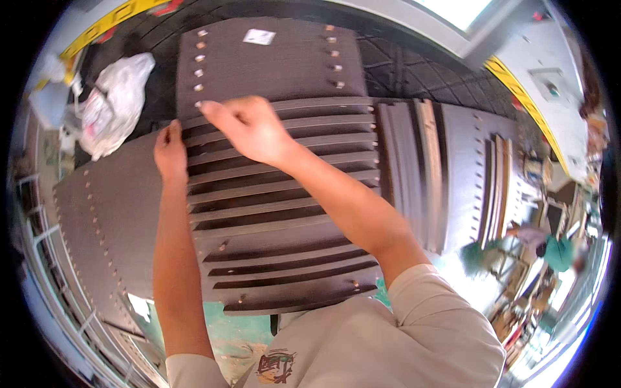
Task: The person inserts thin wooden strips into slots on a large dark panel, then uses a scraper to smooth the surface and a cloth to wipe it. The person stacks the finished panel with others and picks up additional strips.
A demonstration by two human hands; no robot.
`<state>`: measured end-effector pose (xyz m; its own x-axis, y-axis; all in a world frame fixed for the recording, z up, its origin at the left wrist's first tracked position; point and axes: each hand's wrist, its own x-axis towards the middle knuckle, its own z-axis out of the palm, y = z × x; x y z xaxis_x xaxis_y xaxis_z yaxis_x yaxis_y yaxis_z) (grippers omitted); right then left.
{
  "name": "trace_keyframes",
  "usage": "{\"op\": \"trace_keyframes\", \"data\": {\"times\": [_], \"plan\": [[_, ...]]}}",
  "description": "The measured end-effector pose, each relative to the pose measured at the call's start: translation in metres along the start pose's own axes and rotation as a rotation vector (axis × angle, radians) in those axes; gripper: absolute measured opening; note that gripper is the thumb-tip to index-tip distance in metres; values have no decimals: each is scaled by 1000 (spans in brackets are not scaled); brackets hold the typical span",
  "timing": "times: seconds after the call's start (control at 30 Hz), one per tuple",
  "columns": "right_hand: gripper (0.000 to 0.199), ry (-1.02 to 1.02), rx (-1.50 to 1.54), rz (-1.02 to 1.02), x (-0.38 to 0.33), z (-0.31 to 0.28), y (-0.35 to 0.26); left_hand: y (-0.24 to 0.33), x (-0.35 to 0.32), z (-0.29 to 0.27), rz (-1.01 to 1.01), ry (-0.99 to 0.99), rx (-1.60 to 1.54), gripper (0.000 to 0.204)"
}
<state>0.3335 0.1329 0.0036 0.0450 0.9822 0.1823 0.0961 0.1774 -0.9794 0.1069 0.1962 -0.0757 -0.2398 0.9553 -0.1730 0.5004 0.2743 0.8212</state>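
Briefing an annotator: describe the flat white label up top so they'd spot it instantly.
At top centre lies a large dark-brown panel. Two columns of small pale pegs run along its sides; between them, near the far edge, is the flat white four-sided label, wider than any peg.

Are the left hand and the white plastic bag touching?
Apart: in the head view, a strip of dark surface shows between the left hand and the white plastic bag.
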Motion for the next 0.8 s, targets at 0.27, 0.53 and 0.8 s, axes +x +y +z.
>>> {"op": "trace_keyframes", "data": {"times": [0.27, 0.53, 0.8], "plan": [[21, 644, -1100, 488, -246, -245, -8, -3, 4, -4, -30, 29, -98, 46], [32, 439, -1395, 541, -309, -247, -2, -11, 16, -9, -38, 36, -60, 53], [33, 448, -1492, 321, -338, -231, 6, 4, 5, -2, 3, 85, 114, 52]]}}
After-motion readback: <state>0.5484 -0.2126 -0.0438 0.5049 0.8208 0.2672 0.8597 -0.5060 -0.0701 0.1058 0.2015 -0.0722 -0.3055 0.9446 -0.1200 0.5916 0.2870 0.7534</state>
